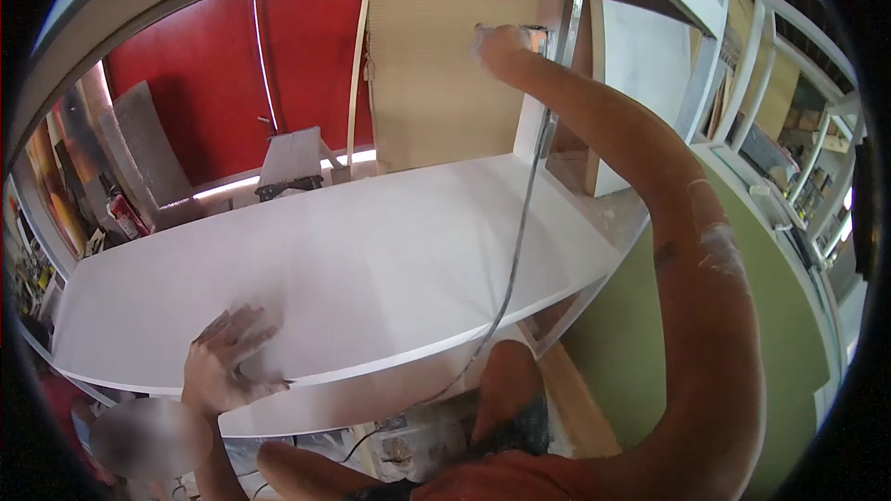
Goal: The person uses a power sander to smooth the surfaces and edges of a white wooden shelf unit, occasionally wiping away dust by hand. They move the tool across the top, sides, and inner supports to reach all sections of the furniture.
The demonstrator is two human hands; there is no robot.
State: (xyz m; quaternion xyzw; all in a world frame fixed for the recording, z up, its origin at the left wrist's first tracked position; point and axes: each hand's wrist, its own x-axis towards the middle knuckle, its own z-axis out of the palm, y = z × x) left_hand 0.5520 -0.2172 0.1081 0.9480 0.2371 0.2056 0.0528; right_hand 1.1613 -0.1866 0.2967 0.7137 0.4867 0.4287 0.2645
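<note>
My left hand (232, 357) rests with spread, dusty fingers on the near left edge of a long white board (343, 260). At the top right, my right hand (504, 51) is raised beside a metal upright, beyond the board's far edge. Its fingers are curled and whitish with dust; what they hold is too small and blurred to make out. A grey cable (522, 250) hangs from near the upright, crosses the right part of the board and drops over its near edge.
White framing (710, 83) surrounds the board above and to the right. Behind are red panels (186, 65), a beige corrugated panel (436, 83) and a grey bench (290, 158). A green surface (733, 380) lies at the right. Another person's blurred head (150, 438) shows at lower left.
</note>
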